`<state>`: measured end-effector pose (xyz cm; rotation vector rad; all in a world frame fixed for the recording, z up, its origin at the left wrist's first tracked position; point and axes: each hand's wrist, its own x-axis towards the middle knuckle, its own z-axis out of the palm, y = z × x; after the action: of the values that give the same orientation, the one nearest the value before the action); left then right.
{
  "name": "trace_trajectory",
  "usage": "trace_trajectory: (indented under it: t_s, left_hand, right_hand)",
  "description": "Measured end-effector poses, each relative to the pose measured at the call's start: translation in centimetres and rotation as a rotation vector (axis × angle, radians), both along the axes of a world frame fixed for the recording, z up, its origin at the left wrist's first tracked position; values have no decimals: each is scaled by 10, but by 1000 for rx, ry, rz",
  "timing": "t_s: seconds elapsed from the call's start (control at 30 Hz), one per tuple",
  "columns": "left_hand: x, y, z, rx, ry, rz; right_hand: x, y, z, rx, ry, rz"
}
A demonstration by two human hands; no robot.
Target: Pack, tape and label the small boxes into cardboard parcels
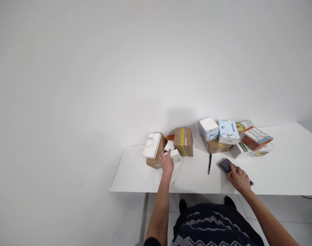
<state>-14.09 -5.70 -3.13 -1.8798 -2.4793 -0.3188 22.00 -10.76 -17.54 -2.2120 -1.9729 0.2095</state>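
My left hand reaches over the left group of boxes, its fingers apart, touching or just above a small white box. Another small white box lies just behind it. Beside these stand a brown carton with a flat white box leaning on top, and a brown carton with yellow tape. My right hand is closed over a dark, flat phone-like device low above or on the table; its fingers cover part of it. A black pen-like stick lies between the hands.
On the white table, a blue-white tissue box and a white-topped box rest on a taped brown carton. Avocado-print boxes and an orange-red box are stacked at right. A wall stands behind.
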Motion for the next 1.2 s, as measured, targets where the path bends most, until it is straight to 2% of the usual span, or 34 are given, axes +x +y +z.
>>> trace_trajectory:
  t_s: [0.2,0.3,0.4,0.47,0.53,0.63,0.7,0.77,0.83,0.97,1.1,1.2]
  left_hand:
    - [1,-9,-7,45,11,23]
    - [1,-17,-8,97,-15,4]
    - [3,-25,-9,174,-53,-3]
    - [6,-31,-11,233,-81,-9]
    - [10,-38,-14,282,-116,-23]
    - [20,-47,-16,314,-179,-58]
    - [27,-53,-17,309,-218,-95]
    - [35,-59,-19,294,-245,-137]
    - [41,-65,-21,278,-260,-183]
    - [48,-75,-25,263,-298,-234]
    - [48,-84,-27,250,-453,-208]
    - [49,-88,-28,188,-762,-138]
  right_hand:
    - [1,10,-5,-117,18,-32]
    - [-1,19,8,-116,56,-45]
    - [-13,38,45,68,141,26]
    - [-24,55,81,272,221,90]
    - [-38,73,120,451,278,93]
    - [-58,104,169,571,266,58]
    - [-69,124,188,582,227,61]
    - [-79,142,195,556,200,52]
    - [-86,157,194,485,191,38]
    - [-90,164,187,353,197,57]
    - [-85,137,190,368,333,71]
    - [-81,99,188,335,630,4]
